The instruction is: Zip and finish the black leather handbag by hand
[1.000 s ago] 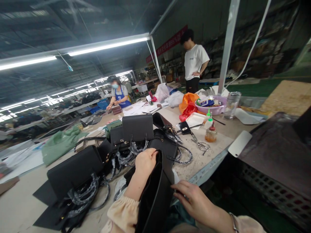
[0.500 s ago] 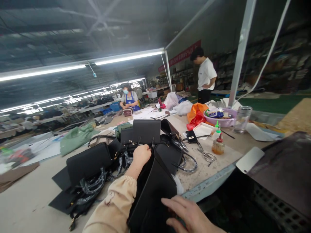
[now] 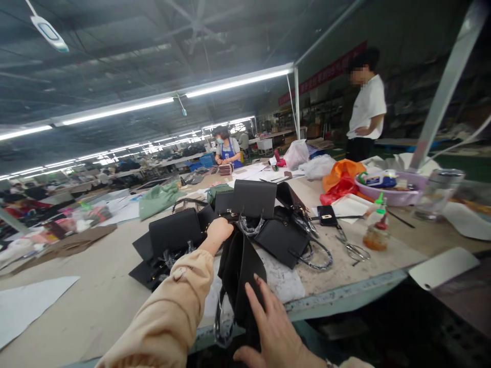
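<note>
Head view: black handbag point(image 3: 247, 266) at lower centre, gaping, beside front edge of surface point(image 3: 345, 300). Left hand point(image 3: 219, 233), frame centre, grips top rim; right hand point(image 3: 274, 327), lower centre, open, fingers against side panel. Loosened grip could let bag slip off edge.

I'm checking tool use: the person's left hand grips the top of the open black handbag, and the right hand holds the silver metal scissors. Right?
No: in the head view, the scissors lie on the beige tabletop; the right hand is spread at the side of the handbag. The left hand does grip its top.
</note>
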Demonstrator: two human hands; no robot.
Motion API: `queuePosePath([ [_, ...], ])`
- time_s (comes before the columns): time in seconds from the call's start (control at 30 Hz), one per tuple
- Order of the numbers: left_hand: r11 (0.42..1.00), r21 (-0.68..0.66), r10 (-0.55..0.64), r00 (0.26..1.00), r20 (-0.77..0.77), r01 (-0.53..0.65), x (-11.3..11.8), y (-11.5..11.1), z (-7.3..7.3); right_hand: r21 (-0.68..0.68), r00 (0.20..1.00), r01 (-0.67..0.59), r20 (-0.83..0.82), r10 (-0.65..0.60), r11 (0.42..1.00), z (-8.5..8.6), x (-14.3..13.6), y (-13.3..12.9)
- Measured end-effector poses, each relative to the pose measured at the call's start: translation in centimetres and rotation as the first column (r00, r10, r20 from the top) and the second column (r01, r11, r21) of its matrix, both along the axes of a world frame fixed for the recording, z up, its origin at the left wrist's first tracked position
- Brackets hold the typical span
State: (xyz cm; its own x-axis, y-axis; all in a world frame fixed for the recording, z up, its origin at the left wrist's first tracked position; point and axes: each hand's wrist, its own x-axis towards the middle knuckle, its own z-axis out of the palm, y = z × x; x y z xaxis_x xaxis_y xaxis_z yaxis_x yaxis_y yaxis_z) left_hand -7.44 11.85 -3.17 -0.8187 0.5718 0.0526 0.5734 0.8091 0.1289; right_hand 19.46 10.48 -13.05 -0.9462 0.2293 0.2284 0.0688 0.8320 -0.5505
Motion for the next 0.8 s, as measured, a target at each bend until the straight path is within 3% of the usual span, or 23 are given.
queuePosePath([
  [0.13, 0.999, 0.032, -0.004, 0.998, 0.055, 0.003, -0.1, -0.2, -0.4, 0.065, 0.997, 0.061, -0.041, -0.058, 0.996, 0.1, -0.3, -0.2],
  [0.23, 0.999, 0.036, -0.021, 0.992, 0.123, 0.016, -0.5, -0.9, -0.1, 0.065, 0.989, 0.148, -0.017, -0.148, 0.987, 0.9, 0.5, 1.4],
  [0.4, 0.997, 0.03, -0.08, 0.957, 0.279, 0.075, -0.6, -3.9, 1.2, 0.012, 0.98, 0.193, 0.043, -0.194, 0.981, 3.0, 2.2, 8.0],
  [0.53, 0.992, 0.033, -0.128, 0.909, 0.397, 0.126, 1.4, -7.5, 1.8, -0.114, 0.98, 0.2, -0.001, -0.201, 0.973, 4.5, 2.8, 14.0],
  [0.7, 0.994, 0.073, -0.109, 0.743, 0.66, 0.082, 3.5, -11.7, 0.9, -0.147, 0.988, 0.124, -0.075, -0.137, 0.981, 3.2, 1.3, 18.1],
  [0.8, 0.995, 0.007, -0.085, 0.777, 0.623, 0.104, 2.9, -12.6, 0.2, -0.163, 0.988, 0.128, -0.061, -0.139, 0.978, 1.9, -0.5, 18.3],
])
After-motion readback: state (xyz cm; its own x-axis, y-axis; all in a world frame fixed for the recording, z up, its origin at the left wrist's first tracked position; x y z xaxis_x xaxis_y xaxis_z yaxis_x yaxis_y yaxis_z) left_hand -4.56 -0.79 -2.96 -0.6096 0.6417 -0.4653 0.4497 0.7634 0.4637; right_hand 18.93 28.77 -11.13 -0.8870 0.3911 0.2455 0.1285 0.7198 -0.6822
